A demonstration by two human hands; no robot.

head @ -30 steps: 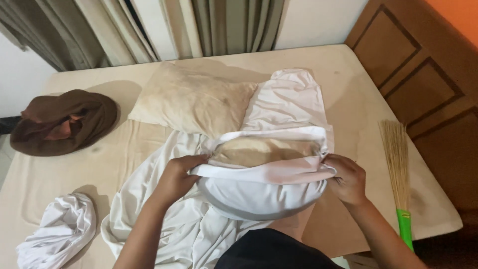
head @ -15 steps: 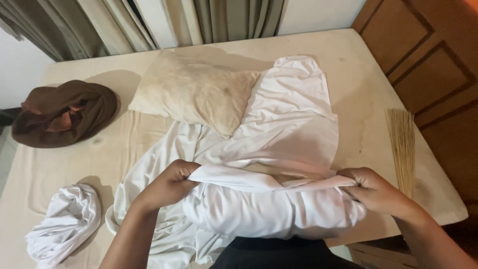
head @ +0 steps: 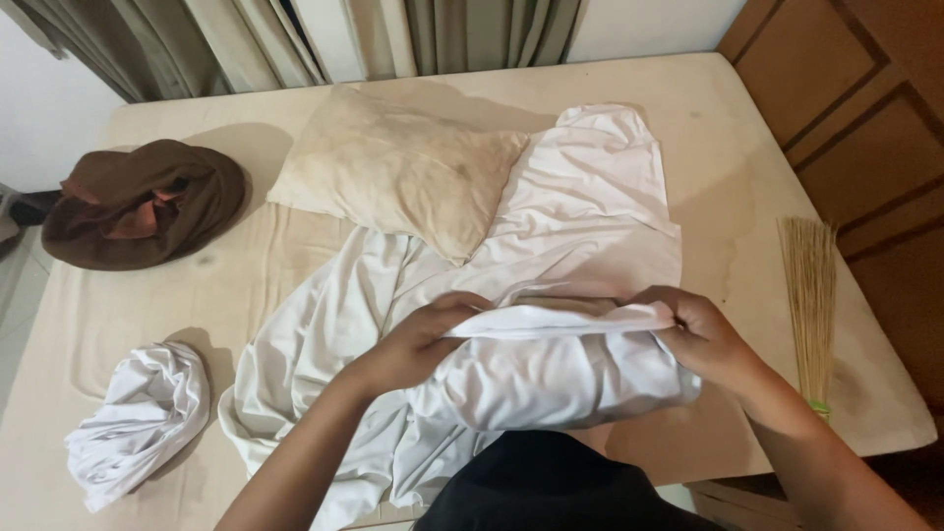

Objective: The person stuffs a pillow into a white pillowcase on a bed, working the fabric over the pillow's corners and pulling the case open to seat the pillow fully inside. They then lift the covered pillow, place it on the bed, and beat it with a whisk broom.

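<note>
Fingers (head: 447,317) of left hand (head: 418,339) curled and pinching the left end of the gathered opening of a white pillowcase (head: 556,369). Fingers (head: 664,305) of right hand (head: 703,339) bent over, pinching the right end of the same folded hem. Opening edge stretched taut between both hands; a pillow inside bulges the fabric below the hem. Pillowcase positioned at the near edge of the mattress (head: 767,147), just right of centre, resting on a rumpled white sheet (head: 590,216) running from the near edge toward the far edge. Bare stained pillow (head: 393,167) located toward the far edge, left of centre, one corner overlapping the sheet. Brown bundle of cloth (head: 138,202) at the far left corner area. Crumpled white cloth (head: 138,418) near the near left corner, well apart from both hands. Straw broom (head: 811,295) lying along the right edge, bristles pointing toward the far edge. Curtains (head: 344,34) beyond the far edge; wooden door (head: 865,88) beyond the right edge.
</note>
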